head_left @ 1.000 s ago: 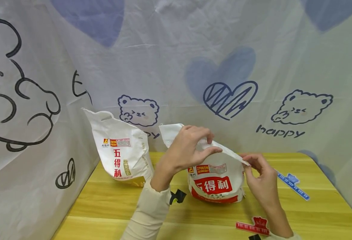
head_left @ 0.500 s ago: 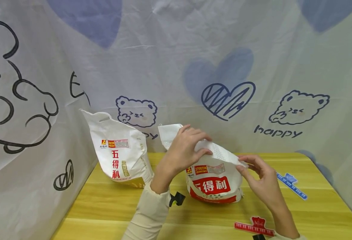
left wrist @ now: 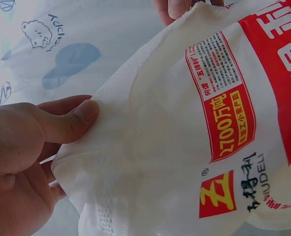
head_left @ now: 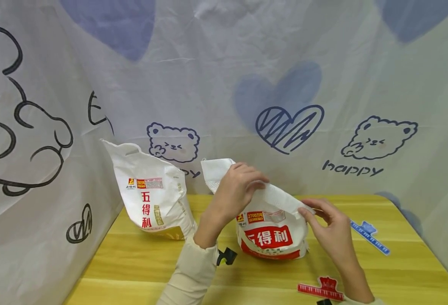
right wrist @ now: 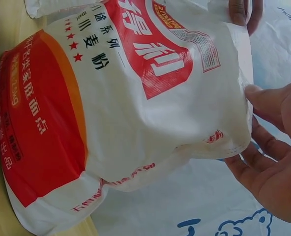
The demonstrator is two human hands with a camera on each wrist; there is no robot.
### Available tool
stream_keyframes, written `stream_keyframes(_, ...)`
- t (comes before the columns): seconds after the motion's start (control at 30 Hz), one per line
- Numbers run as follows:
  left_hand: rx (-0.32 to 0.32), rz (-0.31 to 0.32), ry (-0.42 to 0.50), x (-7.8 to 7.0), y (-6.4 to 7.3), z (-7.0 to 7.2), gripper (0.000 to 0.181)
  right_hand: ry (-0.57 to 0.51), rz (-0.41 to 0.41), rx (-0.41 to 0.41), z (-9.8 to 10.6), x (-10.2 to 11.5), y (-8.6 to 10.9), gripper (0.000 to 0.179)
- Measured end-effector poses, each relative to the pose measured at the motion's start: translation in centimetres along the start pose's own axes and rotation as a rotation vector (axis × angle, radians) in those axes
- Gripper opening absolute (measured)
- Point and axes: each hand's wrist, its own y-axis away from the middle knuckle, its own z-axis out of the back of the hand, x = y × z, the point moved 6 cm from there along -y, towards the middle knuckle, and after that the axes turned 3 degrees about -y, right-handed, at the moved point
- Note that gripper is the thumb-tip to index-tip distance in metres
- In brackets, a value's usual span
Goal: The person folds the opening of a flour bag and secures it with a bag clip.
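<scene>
A white flour bag with a red label stands on the table in the head view, its top edge slanting down to the right. My left hand pinches that top edge near its left part. In the left wrist view the thumb lies on the near face of the bag, the fingers behind it. At the right end of the edge, my right hand pinches the bag between thumb and fingers. The right wrist view shows that thumb against the bag's top. A pale strip of the top lies folded between the hands.
A second white flour bag stands to the left, its top upright. On the wooden table lie a red piano-key clip at the front and a blue one at the right. A printed cloth hangs behind.
The top edge has tilted toward me, showing more of the pale strip. My right hand has shifted slightly left, and my left thumb has moved in under the fold.
</scene>
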Motion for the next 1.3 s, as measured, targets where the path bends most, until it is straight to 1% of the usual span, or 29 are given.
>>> stream_keyframes(0.1, -0.009, 0.001, 0.001, 0.0, 0.2, 0.0, 0.012, -0.001, 0.009, -0.014, -0.2, 0.0, 0.1, 0.023)
stream_keyframes(0.27, -0.031, -0.018, -0.014, 0.0, 0.4, 0.2, 0.014, 0.007, 0.015, -0.038, -0.4, 0.0, 0.1, 0.021)
stream_keyframes(0.5, -0.017, -0.027, -0.013, -0.2, 0.5, 0.1, 0.017, 0.054, 0.016, -0.053, -0.4, -0.1, 0.2, 0.015)
stream_keyframes(0.6, -0.018, -0.022, -0.016, -0.3, 0.5, 0.1, 0.018, 0.072, 0.019, -0.059, -0.5, -0.3, 0.2, 0.015)
stream_keyframes(0.8, -0.024, -0.017, -0.017, -0.2, 0.9, 0.0, 0.017, 0.078, 0.024, -0.073, -0.6, -0.5, 0.3, 0.016)
stream_keyframes(1.03, -0.055, -0.014, -0.019, -0.2, 0.8, -0.3, 0.015, 0.044, 0.056, -0.052, -0.1, -0.1, 0.0, 0.019)
stream_keyframes(1.13, -0.053, -0.005, -0.025, -0.2, 0.8, -0.4, 0.014, 0.031, 0.054, -0.039, 0.1, 0.1, 0.0, 0.021)
stream_keyframes(1.3, -0.041, 0.002, -0.022, -0.1, 0.8, -0.7, 0.013, 0.053, 0.04, -0.01, 0.4, -0.1, 0.5, 0.025)
